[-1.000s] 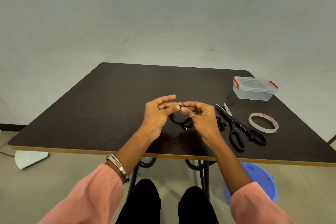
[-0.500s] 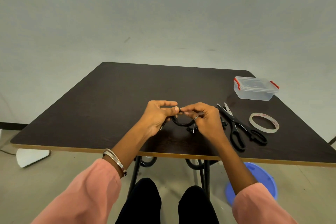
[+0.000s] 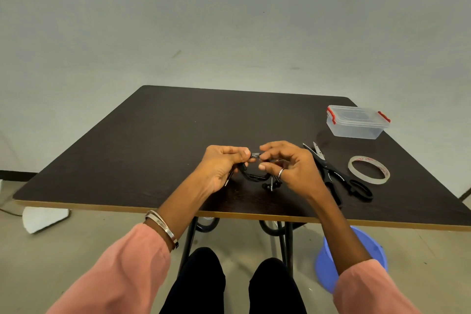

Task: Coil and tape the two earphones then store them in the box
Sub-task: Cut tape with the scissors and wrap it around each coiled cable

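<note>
A coiled black earphone (image 3: 252, 176) hangs between my two hands just above the dark table (image 3: 158, 135). My left hand (image 3: 221, 166) pinches the top of the coil with thumb and forefinger. My right hand (image 3: 288, 168) pinches the same spot from the right, where a small shiny strip of tape (image 3: 255, 155) wraps the cable. The earbuds (image 3: 270, 186) dangle under my right hand. The second earphone is hidden behind my right hand. A clear plastic box (image 3: 356, 122) with red clips stands shut at the far right. The tape roll (image 3: 368, 173) lies flat to the right.
Black scissors (image 3: 339, 176) lie between my right hand and the tape roll, blades pointing away. A blue stool (image 3: 331, 270) stands on the floor under the table's right front edge. My knees are under the near edge.
Both hands rose slightly and my right hand's fingers spread a little, working at the taped spot on top of the coil. The coil stays between the hands.
</note>
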`<state>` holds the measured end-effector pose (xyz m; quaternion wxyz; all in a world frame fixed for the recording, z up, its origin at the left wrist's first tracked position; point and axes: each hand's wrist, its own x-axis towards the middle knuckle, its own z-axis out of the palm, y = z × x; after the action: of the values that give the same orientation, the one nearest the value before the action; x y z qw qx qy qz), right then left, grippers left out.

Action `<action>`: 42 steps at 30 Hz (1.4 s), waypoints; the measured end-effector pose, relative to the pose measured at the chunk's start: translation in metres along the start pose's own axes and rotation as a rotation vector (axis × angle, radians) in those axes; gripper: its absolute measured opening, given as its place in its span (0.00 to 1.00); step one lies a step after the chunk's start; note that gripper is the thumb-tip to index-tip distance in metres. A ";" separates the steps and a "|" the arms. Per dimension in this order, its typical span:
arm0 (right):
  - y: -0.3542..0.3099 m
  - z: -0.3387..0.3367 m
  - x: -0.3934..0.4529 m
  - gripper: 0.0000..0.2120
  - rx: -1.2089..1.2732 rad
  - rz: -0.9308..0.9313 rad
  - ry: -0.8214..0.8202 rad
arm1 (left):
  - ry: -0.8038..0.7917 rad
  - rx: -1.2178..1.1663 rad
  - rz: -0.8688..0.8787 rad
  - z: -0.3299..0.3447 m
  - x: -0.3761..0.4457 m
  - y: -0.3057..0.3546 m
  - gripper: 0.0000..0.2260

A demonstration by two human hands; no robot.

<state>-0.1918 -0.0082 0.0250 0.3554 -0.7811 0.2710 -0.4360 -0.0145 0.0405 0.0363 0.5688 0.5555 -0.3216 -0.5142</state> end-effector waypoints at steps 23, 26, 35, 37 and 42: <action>0.011 0.063 0.011 0.11 0.007 0.416 0.146 | 0.315 0.963 0.386 -0.033 0.019 -0.007 0.03; 0.012 0.060 0.010 0.10 -0.057 0.391 0.127 | 0.342 0.983 0.349 -0.038 0.019 -0.011 0.04; -0.003 0.019 0.011 0.06 0.143 0.388 0.167 | 0.374 0.893 0.462 -0.019 0.022 -0.001 0.05; -0.007 -0.005 0.010 0.06 0.129 0.388 0.241 | 0.323 0.831 0.515 -0.003 0.021 0.002 0.04; -0.006 -0.075 -0.005 0.05 -0.026 0.377 0.420 | 0.177 0.745 0.589 0.052 0.021 0.001 0.04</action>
<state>-0.2590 -0.0249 0.0551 0.3562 -0.6140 0.4848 -0.5110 -0.0571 0.0047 0.0417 0.4776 0.6483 -0.5781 -0.1317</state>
